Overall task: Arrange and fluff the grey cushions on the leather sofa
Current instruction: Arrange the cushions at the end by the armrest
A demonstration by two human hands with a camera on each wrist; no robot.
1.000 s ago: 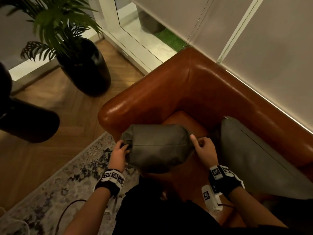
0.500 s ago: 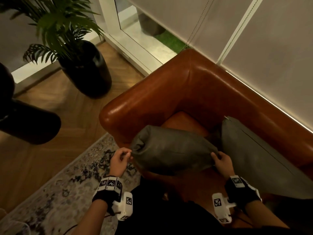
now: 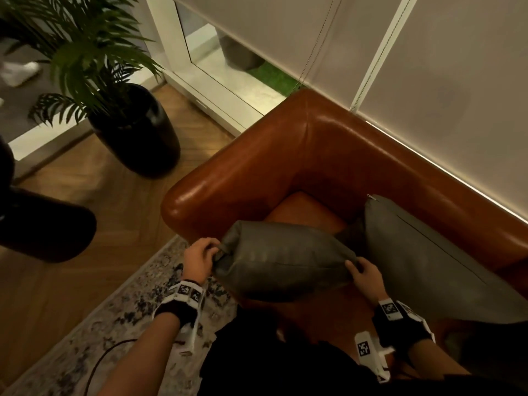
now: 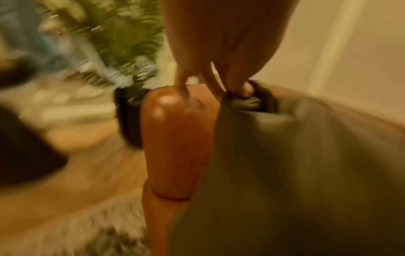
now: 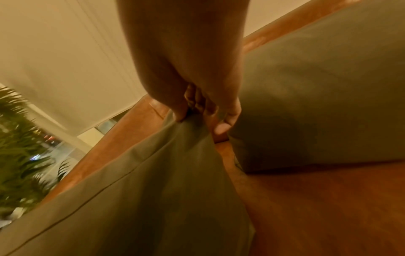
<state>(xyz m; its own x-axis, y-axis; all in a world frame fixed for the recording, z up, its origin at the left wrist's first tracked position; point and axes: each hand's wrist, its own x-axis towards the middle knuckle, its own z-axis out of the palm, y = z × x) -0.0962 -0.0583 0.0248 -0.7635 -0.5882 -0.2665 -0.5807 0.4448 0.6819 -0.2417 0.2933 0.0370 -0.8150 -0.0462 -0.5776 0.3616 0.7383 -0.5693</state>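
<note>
Head view: small grey cushion held over the front of the leather sofa seat, long axis running roughly 9 to 3 o'clock, right end slightly lower. Left hand at its 9 o'clock end, fingers curled, pinching bunched fabric. Right hand at the 3 o'clock end, fingers closed on the corner. Larger grey cushion leans on the backrest at 3 o'clock. Potted plant on the floor at 10 o'clock.
</note>
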